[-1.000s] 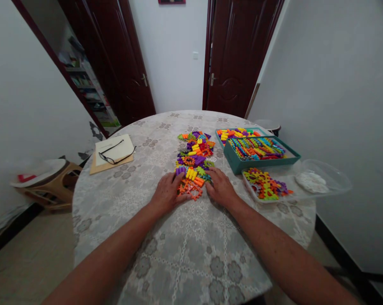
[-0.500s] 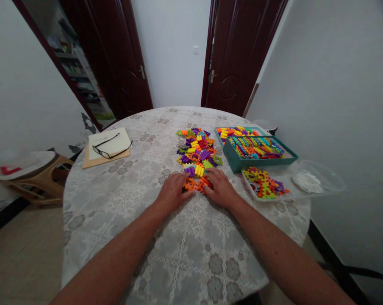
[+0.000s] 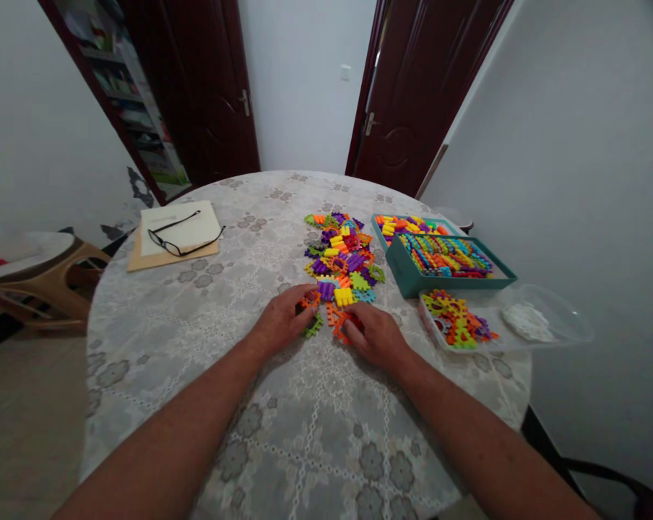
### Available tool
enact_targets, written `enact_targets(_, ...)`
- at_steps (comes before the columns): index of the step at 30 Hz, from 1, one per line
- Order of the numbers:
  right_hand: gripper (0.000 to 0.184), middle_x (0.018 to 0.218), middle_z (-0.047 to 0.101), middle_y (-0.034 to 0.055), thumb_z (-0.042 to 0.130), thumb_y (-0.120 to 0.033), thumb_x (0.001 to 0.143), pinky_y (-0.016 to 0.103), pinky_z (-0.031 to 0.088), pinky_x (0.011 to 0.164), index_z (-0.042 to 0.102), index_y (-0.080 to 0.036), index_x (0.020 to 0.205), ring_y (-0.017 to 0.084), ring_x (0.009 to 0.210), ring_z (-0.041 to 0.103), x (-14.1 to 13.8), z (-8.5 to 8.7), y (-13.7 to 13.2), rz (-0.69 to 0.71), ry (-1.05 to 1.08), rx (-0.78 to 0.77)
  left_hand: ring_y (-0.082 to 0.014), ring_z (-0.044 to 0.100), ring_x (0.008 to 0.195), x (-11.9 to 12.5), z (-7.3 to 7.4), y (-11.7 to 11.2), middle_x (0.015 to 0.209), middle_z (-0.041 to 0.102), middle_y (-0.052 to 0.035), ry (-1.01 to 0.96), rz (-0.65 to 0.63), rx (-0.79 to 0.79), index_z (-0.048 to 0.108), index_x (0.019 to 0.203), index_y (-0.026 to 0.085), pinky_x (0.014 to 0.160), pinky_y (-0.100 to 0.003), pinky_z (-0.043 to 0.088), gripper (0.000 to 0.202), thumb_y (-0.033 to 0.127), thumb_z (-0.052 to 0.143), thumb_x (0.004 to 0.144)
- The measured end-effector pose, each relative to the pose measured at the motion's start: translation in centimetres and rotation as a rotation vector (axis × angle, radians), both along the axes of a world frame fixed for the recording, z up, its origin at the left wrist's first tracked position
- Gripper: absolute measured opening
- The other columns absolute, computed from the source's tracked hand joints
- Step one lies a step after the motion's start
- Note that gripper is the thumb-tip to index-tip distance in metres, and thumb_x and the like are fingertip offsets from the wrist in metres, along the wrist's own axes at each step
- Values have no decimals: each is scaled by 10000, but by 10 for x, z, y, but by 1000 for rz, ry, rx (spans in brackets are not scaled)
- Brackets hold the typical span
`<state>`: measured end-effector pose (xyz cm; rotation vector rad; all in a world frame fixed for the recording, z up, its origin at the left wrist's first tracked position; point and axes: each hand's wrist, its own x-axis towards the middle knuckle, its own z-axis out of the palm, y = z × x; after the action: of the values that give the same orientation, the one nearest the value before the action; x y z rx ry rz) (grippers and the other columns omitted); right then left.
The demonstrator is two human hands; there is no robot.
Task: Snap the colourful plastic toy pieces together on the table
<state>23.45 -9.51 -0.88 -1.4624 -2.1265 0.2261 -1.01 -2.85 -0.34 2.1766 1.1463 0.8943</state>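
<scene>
At the near end of a long pile of colourful plastic gear pieces [image 3: 338,263], both hands rest low over the table. My left hand [image 3: 279,318] curls its fingers and thumb around an orange gear [image 3: 310,297]. A green gear [image 3: 314,326] lies just beneath that thumb. Across from it, my right hand [image 3: 378,332] has its fingers bent over an orange gear piece [image 3: 339,334], partly covered by the fingertips. Between the hands and the rest of the pile are a purple ridged block [image 3: 326,291] and a yellow ridged block [image 3: 344,297].
Right of the pile stand a teal box [image 3: 402,274] of bead-like rods, a teal tray [image 3: 378,230] of blocks, and a clear plastic container [image 3: 432,336] of gears with its lid [image 3: 573,318]. Glasses [image 3: 180,252] lie on papers [image 3: 212,217] at the left.
My hands have moved slightly apart. A green gear now shows under my left hand, and the orange pieces between the hands are more spread out. The camera view has shifted a little.
</scene>
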Motion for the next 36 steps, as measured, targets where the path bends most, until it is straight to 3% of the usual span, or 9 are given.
enact_targets(5, 245, 1123, 703, 102, 579, -238, 981, 356, 545, 915, 690, -202, 1197, 242, 1034, 669, -4, 7, -4, 119, 49, 39, -220, 732, 989, -2, 3, 3, 1234, 760, -76, -94, 65, -111, 645, 1403, 231, 944, -392, 589, 460, 371, 596, 968)
enact_targets(9, 273, 1210, 690, 122, 538, -192, 993, 368, 553, 993, 690, -212, 1220, 247, 1131, 663, 5, 5, 3, 22, 76, 88, -191, 722, 878, -5, 1, 6, 1217, 749, -66, -122, 97, -130, 605, 1447, 244, 863, -368, 596, 489, 339, 581, 968)
enact_targets(14, 291, 1254, 691, 118, 588, -262, 1010, 387, 552, 1015, 677, -227, 1285, 260, 1153, 661, 17, -4, 8, -28, -59, -6, -203, 722, 977, -6, -4, 9, 1245, 738, -66, -82, 139, -70, 571, 1475, 258, 946, -382, 583, 499, 302, 567, 978)
enact_targets(19, 391, 1212, 672, 121, 631, -301, 1002, 390, 543, 965, 630, -215, 1383, 260, 1081, 654, 20, -5, 8, -40, -61, -42, -216, 715, 1054, -6, -4, 10, 1258, 731, -74, -54, 166, -17, 566, 1474, 243, 1029, -400, 557, 493, 278, 542, 983)
enact_targets(21, 359, 1149, 665, 102, 656, -301, 982, 373, 537, 924, 652, -225, 1332, 249, 1033, 649, 21, -3, 8, -22, -49, -54, -220, 714, 1064, -7, -4, 11, 1264, 732, -72, -42, 167, -13, 557, 1482, 247, 1037, -404, 554, 504, 271, 532, 979)
enact_targets(25, 91, 1007, 647, 61, 646, -273, 967, 333, 510, 843, 679, -228, 1039, 224, 945, 629, 21, 0, 5, 15, -24, -76, -218, 714, 1068, -8, -5, 12, 1284, 729, -70, -27, 148, -16, 542, 1502, 246, 1033, -396, 550, 534, 239, 484, 971)
enact_targets(28, 35, 962, 650, 49, 626, -254, 963, 334, 504, 824, 637, -229, 985, 220, 911, 629, 19, 5, 5, -8, 44, -32, -218, 714, 1040, -9, -7, 13, 1268, 734, -67, -49, 162, -32, 512, 1532, 250, 1009, -394, 551, 547, 265, 455, 988)
enact_targets(33, 101, 1242, 660, 116, 599, -253, 983, 413, 507, 1035, 618, -233, 1081, 265, 1208, 620, 14, 12, 16, 1, 109, 109, -229, 727, 956, -9, -6, 14, 1238, 762, -72, -105, 211, -122, 333, 1645, 255, 956, -410, 556, 671, 287, 483, 991)
enact_targets(36, 89, 1375, 611, 137, 595, -248, 985, 427, 488, 1089, 610, -231, 1072, 271, 1305, 578, 10, 9, 27, 28, 29, 75, -243, 729, 1007, -8, -4, 14, 1244, 764, -72, -71, 219, -115, 481, 1548, 251, 952, -395, 550, 561, 291, 490, 989)
